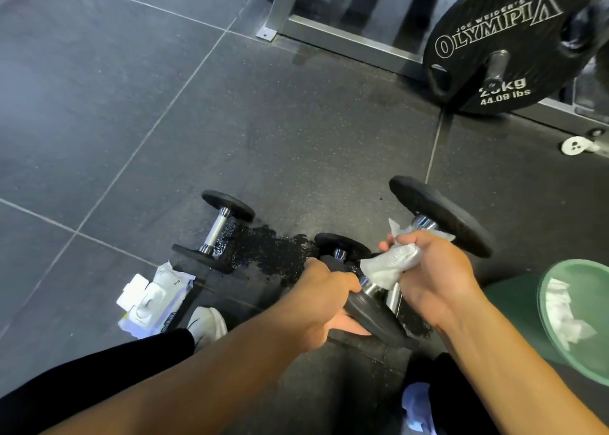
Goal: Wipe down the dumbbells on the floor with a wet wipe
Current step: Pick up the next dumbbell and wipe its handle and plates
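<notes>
Three black dumbbells with chrome handles are in view. One dumbbell (219, 228) lies alone on the dark rubber floor at left. My left hand (324, 291) is shut around the handle of a small middle dumbbell (342, 245). Beside it, my right hand (431, 270) presses a crumpled white wet wipe (387, 268) around the handle of a larger dumbbell (441, 215), whose far plate tilts up off the floor. Most of both held handles is hidden by my hands.
A white wet-wipe pack (153, 303) lies at lower left near my white shoe (207, 324). A green bin (547, 303) holding used wipes stands at right. A wet patch (273, 253) darkens the floor. A large weight plate (504, 39) and metal rack frame (346, 36) sit behind.
</notes>
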`<state>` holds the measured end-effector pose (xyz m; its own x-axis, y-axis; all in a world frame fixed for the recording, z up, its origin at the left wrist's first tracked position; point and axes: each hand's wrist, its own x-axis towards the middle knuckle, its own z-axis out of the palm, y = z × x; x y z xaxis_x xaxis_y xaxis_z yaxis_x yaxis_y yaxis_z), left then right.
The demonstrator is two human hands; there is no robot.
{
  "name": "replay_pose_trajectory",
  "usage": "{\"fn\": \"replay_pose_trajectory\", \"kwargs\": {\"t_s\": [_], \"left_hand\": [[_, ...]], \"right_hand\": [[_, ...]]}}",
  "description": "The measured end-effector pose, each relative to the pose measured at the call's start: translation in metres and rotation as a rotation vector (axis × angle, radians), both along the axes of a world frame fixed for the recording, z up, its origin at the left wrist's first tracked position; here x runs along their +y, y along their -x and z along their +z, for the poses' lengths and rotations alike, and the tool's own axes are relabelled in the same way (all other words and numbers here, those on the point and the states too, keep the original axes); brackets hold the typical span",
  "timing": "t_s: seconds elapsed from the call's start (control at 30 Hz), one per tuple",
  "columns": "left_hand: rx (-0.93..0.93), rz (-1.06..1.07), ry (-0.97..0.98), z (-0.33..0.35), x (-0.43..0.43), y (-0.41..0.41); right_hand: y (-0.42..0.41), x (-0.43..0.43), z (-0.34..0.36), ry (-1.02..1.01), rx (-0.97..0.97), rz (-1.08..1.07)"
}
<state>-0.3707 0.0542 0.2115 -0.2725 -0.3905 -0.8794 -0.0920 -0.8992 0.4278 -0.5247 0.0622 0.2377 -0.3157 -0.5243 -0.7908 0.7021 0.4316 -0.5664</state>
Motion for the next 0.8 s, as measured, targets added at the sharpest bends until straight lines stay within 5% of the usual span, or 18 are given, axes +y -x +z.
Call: {"fn": "replay_pose_trajectory", "kwargs": {"t_s": [0.8], "left_hand": [[-0.317,0.48,0.017,-0.162,-0.048,-0.103]], "right_hand": [[-0.021,0.019,0.026,-0.037,0.122,0.279]]}}
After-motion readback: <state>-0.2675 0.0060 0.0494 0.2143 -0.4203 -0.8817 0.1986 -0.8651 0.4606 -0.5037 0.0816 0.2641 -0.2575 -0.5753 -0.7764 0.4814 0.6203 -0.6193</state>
